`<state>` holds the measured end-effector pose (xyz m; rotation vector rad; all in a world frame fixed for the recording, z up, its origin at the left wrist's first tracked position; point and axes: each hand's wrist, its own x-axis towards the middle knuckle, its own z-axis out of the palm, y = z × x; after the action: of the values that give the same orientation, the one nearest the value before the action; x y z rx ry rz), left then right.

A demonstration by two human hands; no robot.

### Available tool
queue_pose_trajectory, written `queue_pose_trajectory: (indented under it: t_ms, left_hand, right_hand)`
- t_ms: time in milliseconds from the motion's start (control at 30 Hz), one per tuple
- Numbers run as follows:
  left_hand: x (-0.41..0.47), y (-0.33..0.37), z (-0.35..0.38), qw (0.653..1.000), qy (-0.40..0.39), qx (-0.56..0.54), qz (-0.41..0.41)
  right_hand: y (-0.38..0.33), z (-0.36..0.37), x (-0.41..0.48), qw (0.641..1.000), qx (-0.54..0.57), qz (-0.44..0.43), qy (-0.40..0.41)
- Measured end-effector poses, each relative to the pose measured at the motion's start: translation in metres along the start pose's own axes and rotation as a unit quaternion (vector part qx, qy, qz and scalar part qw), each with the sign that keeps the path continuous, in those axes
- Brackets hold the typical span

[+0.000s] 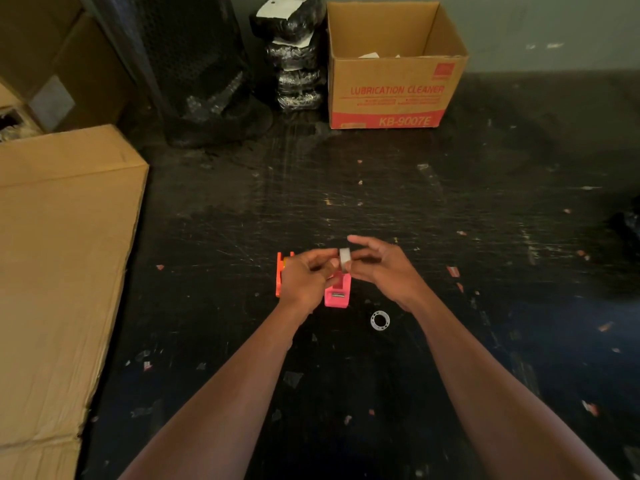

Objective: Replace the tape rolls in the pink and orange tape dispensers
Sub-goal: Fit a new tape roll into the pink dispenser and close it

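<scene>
A pink tape dispenser (pixel 337 294) stands on the dark table (pixel 346 188), its cutter end toward me. An orange tape dispenser (pixel 280 273) stands just left of it, largely hidden behind my left hand (pixel 304 275). A small white tape roll (pixel 344 258) is held on edge just above the pink dispenser, pinched between the fingertips of my left hand and my right hand (pixel 381 268). A white ring-shaped tape core (pixel 380 320) lies flat on the table, to the right of the pink dispenser and nearer me.
A large flat cardboard box (pixel 62 258) fills the left side. An open "Lubrication Cleaner" carton (pixel 391 88) stands at the back, beside black wrapped bundles (pixel 298 64). Scraps of tape and paper dot the scratched table.
</scene>
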<state>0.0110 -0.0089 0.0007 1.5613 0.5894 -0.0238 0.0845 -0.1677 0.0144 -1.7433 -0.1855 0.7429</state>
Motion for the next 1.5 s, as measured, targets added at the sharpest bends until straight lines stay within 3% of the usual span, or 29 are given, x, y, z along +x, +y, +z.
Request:
queue_pose_trajectory:
  t_ms: [200,367,500,700,1167,1500]
  left_hand:
    - [-0.011,-0.020,0.008,0.986,0.085,0.136,0.034]
    - [-0.011,-0.053,0.017,0.985,0.029,0.167,-0.015]
    - [-0.004,-0.068,0.021,0.977,0.029,0.211,-0.021]
    - [-0.005,-0.065,0.024,0.971,0.037,0.234,0.038]
    - [-0.002,-0.078,0.024,0.967,0.061,0.243,0.044]
    - [-0.002,-0.075,0.023,0.970,0.055,0.237,0.031]
  right_hand:
    - [-0.002,-0.001,0.005,0.994,-0.109,0.000,0.009]
    - [0.001,0.001,0.013,0.990,-0.138,0.001,0.002]
    - [0.007,0.005,0.018,0.987,-0.160,0.008,-0.005]
    - [0.018,0.010,0.023,0.979,-0.206,-0.007,-0.001]
    - [0.036,0.016,0.026,0.958,-0.285,-0.014,0.015]
    - [0.044,0.018,0.033,0.921,-0.386,-0.051,0.019]
